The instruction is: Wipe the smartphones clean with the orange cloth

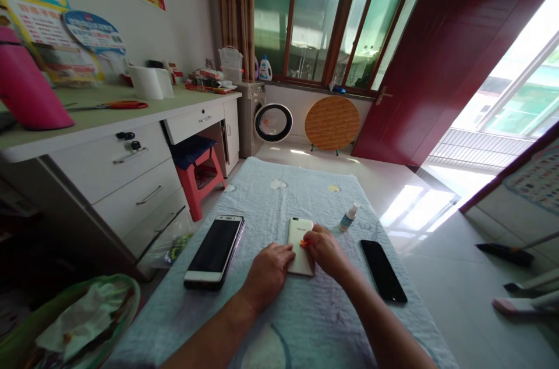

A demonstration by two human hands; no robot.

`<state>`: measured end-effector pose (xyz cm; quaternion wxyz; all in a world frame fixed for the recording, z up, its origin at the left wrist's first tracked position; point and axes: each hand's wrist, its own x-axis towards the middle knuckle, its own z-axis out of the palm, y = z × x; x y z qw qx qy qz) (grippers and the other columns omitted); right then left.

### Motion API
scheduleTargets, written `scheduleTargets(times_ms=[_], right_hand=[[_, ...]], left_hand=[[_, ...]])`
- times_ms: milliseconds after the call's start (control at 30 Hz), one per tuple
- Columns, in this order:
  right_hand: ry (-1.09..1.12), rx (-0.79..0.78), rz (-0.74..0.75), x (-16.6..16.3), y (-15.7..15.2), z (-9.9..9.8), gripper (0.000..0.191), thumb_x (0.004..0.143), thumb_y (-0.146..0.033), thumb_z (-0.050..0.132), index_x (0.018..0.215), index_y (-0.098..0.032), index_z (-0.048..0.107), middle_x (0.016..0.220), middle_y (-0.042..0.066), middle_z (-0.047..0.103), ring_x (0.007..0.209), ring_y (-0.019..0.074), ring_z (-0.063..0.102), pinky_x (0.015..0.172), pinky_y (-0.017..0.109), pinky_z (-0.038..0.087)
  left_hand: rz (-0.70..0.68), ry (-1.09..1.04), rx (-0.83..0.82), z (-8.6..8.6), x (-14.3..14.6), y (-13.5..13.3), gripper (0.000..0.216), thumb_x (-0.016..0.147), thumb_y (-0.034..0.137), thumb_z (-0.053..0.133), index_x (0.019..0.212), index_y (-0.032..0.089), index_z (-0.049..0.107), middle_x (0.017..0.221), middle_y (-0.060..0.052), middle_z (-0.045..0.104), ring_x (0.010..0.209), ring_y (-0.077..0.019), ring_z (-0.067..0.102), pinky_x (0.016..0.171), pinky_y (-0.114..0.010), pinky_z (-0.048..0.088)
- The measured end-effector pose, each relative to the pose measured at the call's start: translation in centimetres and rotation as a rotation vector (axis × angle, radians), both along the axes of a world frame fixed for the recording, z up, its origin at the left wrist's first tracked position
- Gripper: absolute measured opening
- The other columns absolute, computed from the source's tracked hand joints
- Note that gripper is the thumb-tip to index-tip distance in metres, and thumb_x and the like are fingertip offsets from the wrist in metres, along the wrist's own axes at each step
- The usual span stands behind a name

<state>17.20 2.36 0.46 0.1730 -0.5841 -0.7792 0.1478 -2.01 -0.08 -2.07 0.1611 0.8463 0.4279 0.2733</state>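
- I count three phones on one blue cloth (279,206); my clock centres on the middle one, with 12 pointing away from me.
- That one, the cream phone (301,266), lies back side up at the centre, "honor" lettering near its 12 o'clock end.
- I have two hands in view. At 8 o'clock my left hand (268,267) lays its fingertips on the phone's edge, fingers close together; I cannot tell whether that grip has hold of it.
- At 3 o'clock my right hand (325,249) has its grip pinched closed on one small orange piece (307,243), against the phone's back.
- At 9 o'clock I see one white-front phone (213,247), screen up and dark.
- Between 3 and 4 sits one black phone (383,271), also screen up.
- One spray bottle (348,219) stands at 2 o'clock, near my right hand.
- Farther off I count one red stool (198,180) at 10, one washing machine (250,119) near 11 with its round door open, and one round wooden board (332,123) between 12 and 1.
- Between 10 and 11, a table (183,104) carries one pink flask (32,84) and one pair of orange-handled scissors (126,105).
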Motion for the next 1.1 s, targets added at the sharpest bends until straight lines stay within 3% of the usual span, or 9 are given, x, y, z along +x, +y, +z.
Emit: scheduleTargets(times_ms=[333,533,800,1100], right_hand=[[-0.058,0.035,-0.167,-1.0,5.3,-0.8,0.023,0.088,-0.013,0.049,0.084,-0.016,0.071,0.089,0.008,0.060,0.088,0.0169,0.054,0.080,0.024,0.037],[-0.031,0.039,-0.108,-2.7,4.1,-0.6,0.021,0.090,-0.020,0.052,0.088,-0.020,0.073,0.096,0.006,0.064,0.092,0.0165,0.055,0.081,0.025,0.038],[0.060,0.034,0.097,-2.3,1.2,-1.2,0.022,0.084,-0.011,0.055,0.083,-0.019,0.075,0.086,0.004,0.065,0.083,0.0144,0.057,0.077,0.024,0.039],[-0.010,0.012,-0.043,-2.9,4.7,0.0,0.027,0.087,-0.013,0.049,0.089,-0.020,0.074,0.094,0.005,0.064,0.088,0.0148,0.057,0.074,0.022,0.037]], left_hand=[[-0.071,-0.101,-0.066,-0.1,-1.0,1.2,0.027,0.089,0.011,0.058,0.104,0.027,0.073,0.113,0.001,0.071,0.098,-0.0196,0.060,0.091,-0.034,0.047],[-0.066,-0.053,-0.037,0.2,-0.8,0.9,0.026,0.090,0.013,0.055,0.105,0.025,0.072,0.115,-0.001,0.069,0.100,-0.0214,0.060,0.093,-0.035,0.047],[-0.046,-0.017,-0.043,1.1,-0.6,-0.2,0.022,0.089,0.018,0.053,0.104,0.023,0.068,0.112,-0.004,0.065,0.103,-0.0215,0.060,0.094,-0.032,0.046],[-0.046,0.043,-0.080,1.7,-0.7,-0.3,0.015,0.087,0.029,0.062,0.098,0.022,0.070,0.103,-0.005,0.067,0.097,-0.0226,0.061,0.089,-0.031,0.047]])
